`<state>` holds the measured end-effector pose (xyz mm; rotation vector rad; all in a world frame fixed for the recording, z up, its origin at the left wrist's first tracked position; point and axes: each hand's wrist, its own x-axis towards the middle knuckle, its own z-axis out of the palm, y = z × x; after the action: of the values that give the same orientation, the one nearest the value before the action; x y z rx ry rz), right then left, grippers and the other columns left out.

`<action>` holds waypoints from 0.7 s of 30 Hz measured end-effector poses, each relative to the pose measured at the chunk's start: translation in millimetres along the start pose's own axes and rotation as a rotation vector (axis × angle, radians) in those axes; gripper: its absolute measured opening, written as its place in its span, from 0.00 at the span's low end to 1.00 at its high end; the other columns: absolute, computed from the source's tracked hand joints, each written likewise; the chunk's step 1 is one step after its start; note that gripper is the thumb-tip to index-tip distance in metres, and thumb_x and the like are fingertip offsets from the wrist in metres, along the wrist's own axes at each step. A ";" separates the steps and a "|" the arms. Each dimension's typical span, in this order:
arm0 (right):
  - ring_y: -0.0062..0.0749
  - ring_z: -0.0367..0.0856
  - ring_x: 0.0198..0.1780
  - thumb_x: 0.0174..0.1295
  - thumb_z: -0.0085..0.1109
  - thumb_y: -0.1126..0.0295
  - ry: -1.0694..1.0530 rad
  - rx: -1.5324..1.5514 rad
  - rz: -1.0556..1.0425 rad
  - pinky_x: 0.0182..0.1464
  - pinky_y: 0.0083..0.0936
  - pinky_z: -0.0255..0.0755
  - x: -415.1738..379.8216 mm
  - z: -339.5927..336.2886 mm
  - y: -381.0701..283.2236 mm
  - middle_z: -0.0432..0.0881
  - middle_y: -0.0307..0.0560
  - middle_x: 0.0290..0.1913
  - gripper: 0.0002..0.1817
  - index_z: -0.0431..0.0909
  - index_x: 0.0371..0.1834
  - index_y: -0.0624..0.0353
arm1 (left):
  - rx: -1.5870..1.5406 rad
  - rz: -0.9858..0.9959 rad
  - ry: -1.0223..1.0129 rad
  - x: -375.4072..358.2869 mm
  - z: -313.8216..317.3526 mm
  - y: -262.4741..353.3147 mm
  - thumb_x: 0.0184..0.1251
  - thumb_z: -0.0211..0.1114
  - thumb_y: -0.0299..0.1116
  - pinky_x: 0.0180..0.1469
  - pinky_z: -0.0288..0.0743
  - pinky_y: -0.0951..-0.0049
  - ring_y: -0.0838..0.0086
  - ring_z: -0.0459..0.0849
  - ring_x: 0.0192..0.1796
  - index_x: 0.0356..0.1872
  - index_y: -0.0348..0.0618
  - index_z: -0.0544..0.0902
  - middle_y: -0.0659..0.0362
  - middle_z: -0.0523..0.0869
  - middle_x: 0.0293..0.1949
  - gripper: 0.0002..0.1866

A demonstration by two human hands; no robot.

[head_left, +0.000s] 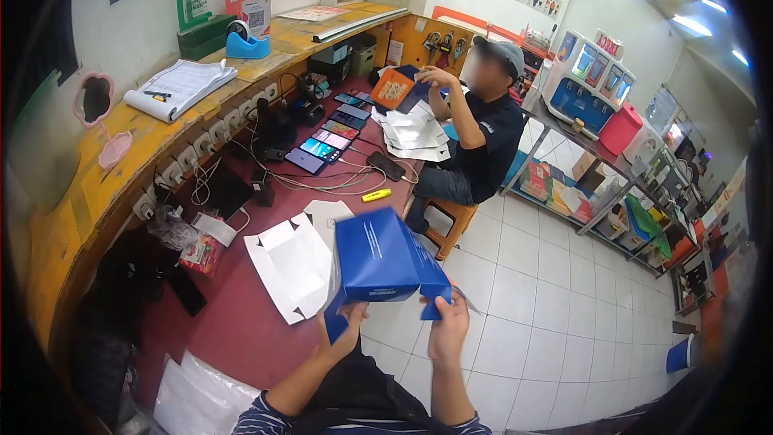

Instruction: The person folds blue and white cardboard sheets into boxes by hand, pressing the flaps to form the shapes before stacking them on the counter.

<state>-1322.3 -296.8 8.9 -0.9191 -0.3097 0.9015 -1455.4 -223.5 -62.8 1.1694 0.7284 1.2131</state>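
A blue cardboard box (pixel 378 254), partly folded with loose flaps and faint white print, is held up in front of me. My left hand (pixel 348 332) is closed on its lower left flap. At the lower right, the fingers of my right hand (pixel 449 329) pinch another blue flap, and an orange edge shows behind them. Just left of the box, an unfolded white cardboard sheet (pixel 288 267) lies on the dark red tabletop (pixel 241 334). Part of a second white sheet (pixel 328 216) shows behind the box.
A seated co-worker (pixel 493 129) handles an orange and blue box (pixel 394 89) beside stacked white cardboard (pixel 415 133). Several phones (pixel 328 138) with cables and a yellow highlighter (pixel 376 195) lie on the table. Plastic bags (pixel 201 395) are at the front left; metal shelving (pixel 580 185) stands right.
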 end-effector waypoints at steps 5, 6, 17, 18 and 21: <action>0.21 0.69 0.36 0.52 0.56 0.77 0.327 -0.040 -0.475 0.39 0.18 0.63 -28.7 28.6 71.1 0.72 0.38 0.32 0.10 0.66 0.34 0.57 | -0.137 0.099 -0.057 -27.4 31.4 35.0 0.62 0.49 0.27 0.26 0.70 0.82 0.78 0.77 0.25 0.46 0.35 0.60 0.54 0.77 0.28 0.14; 0.21 0.69 0.35 0.51 0.56 0.77 0.250 0.103 -0.328 0.37 0.17 0.64 -32.5 35.3 68.2 0.72 0.37 0.32 0.11 0.67 0.36 0.56 | -0.139 0.106 -0.059 -29.6 27.6 30.6 0.62 0.49 0.27 0.26 0.70 0.82 0.78 0.77 0.25 0.46 0.35 0.60 0.54 0.77 0.28 0.14; 0.23 0.70 0.44 0.46 0.56 0.83 0.217 -0.017 -0.356 0.49 0.20 0.61 -16.0 13.1 49.2 0.73 0.39 0.41 0.21 0.66 0.45 0.58 | -0.347 -0.404 -0.019 -22.4 12.1 39.6 0.55 0.58 0.28 0.32 0.65 0.82 0.81 0.73 0.28 0.36 0.37 0.76 0.60 0.79 0.31 0.08; 0.23 0.70 0.44 0.46 0.56 0.83 0.216 -0.018 -0.352 0.49 0.20 0.61 -16.9 12.8 48.9 0.73 0.39 0.41 0.21 0.66 0.45 0.58 | -0.347 -0.405 -0.014 -23.2 14.6 37.1 0.55 0.58 0.28 0.32 0.65 0.82 0.81 0.73 0.28 0.36 0.37 0.76 0.60 0.79 0.31 0.08; 0.28 0.67 0.48 0.44 0.56 0.84 0.084 -0.016 -0.378 0.54 0.24 0.58 -31.6 30.4 39.3 0.70 0.43 0.46 0.32 0.57 0.56 0.61 | -0.113 -0.264 0.053 -23.7 20.0 30.3 0.51 0.63 0.27 0.25 0.64 0.84 0.83 0.72 0.21 0.27 0.36 0.78 0.61 0.79 0.22 0.06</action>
<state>-1380.4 -293.6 0.0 -0.8731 -0.4032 0.5119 -1452.7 -253.7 -31.9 0.9188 0.8155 1.0516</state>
